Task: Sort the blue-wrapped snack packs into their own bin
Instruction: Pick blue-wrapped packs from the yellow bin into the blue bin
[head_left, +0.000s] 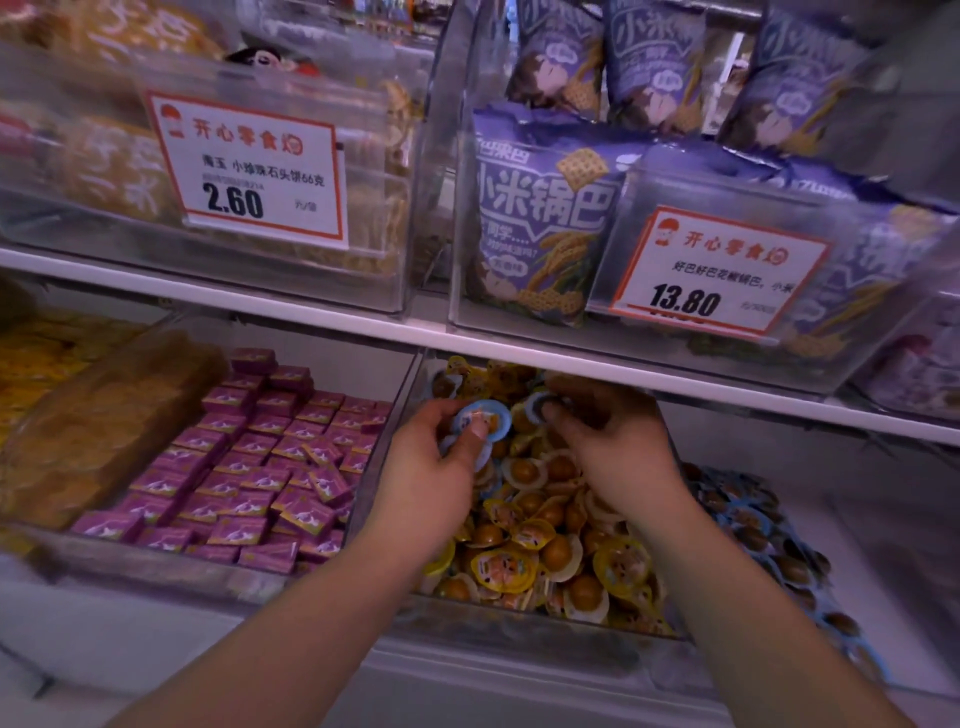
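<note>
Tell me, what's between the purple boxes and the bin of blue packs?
The bin of yellow-wrapped snack packs sits between the purple boxes and blue packs, in the head view.

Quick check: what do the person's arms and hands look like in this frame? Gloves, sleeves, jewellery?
Both bare: no gloves, and no sleeves showing along either forearm. The left hand and right hand show no rings, watch or bands. Fingernails look short and unpainted. Motion blur limits finer detail.

A white shelf (322, 312) carried clear tubs with red-bordered price cards (248, 171); purple crisp bags (540, 218) filled the right tub, yellowish packs (104, 171) the left. Below, small magenta boxes (249, 467) lay heaped in a bin beside a blurred tan bag (98, 421).
</note>
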